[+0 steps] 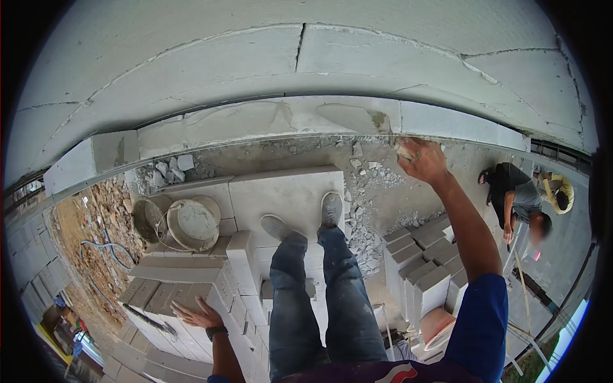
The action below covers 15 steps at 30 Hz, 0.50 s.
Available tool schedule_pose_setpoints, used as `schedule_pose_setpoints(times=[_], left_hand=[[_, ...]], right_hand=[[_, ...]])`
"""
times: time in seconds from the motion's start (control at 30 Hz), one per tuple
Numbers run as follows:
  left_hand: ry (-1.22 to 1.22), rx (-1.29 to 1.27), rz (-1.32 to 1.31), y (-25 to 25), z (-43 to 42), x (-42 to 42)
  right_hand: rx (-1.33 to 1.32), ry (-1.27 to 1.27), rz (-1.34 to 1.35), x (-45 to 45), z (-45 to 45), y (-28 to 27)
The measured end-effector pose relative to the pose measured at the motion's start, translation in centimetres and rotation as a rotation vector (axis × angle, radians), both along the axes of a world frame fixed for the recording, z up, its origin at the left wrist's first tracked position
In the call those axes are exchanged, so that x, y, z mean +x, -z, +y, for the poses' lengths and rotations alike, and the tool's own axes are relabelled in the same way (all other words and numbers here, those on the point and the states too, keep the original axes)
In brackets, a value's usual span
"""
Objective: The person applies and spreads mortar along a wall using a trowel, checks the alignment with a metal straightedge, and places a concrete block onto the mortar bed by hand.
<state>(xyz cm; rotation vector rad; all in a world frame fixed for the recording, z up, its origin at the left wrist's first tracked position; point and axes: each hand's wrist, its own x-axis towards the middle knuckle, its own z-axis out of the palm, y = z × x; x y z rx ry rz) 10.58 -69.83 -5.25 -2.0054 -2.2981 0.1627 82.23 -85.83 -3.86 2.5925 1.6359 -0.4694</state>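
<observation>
My right hand (pixel 423 159) is at the front edge of the low course of pale blocks (pixel 255 121), its fingers curled around something small and light that I cannot make out. A thin string (pixel 255 139) runs along that course, close to the hand. Lower left, my left hand (pixel 199 315) has its fingers spread over a stack of grey blocks (pixel 172 297), holding nothing. Beside it on the stack lies a dark-handled tool (pixel 150 320). Wet-looking mortar is smeared on the top of the course in places.
Two buckets (pixel 193 225), one with pale mix, stand left of my feet on stacked blocks. More blocks (pixel 424 271) and rubble (pixel 367 210) lie to the right. Two people (pixel 525 195) crouch at far right. A block wall (pixel 255 60) rises beyond.
</observation>
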Motion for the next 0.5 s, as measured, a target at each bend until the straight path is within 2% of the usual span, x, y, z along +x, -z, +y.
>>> schedule_pose_setpoints(times=[0.07,0.13,0.2,0.27,0.33,0.4,0.5], left_hand=[[0.248,-0.052,-0.273,1.5,-1.8,5.6],[0.176,-0.227,-0.542,2.6,-3.5,12.8],[-0.027,-0.415,-0.834,5.1,-5.4,17.7],[-0.096,-0.444,-1.016,6.6,-8.3,22.2],[-0.200,-0.662,-1.135,6.0,-10.4,26.1],[-0.145,-0.773,-1.163,5.4,-12.7,28.7],[-0.114,-0.887,-1.118,4.7,-15.3,29.4]], right_hand=[[-0.038,-0.057,-0.122,2.3,-0.1,0.4],[-0.121,-0.073,-0.176,3.5,-0.3,1.8],[-0.087,-0.105,-0.193,3.6,-0.3,2.5],[-0.037,-0.133,-0.178,2.9,0.4,2.7],[-0.019,-0.162,-0.191,1.9,1.6,3.3],[0.068,-0.180,-0.191,1.1,2.9,3.7],[-0.022,-0.175,-0.151,-0.3,5.6,3.4]])
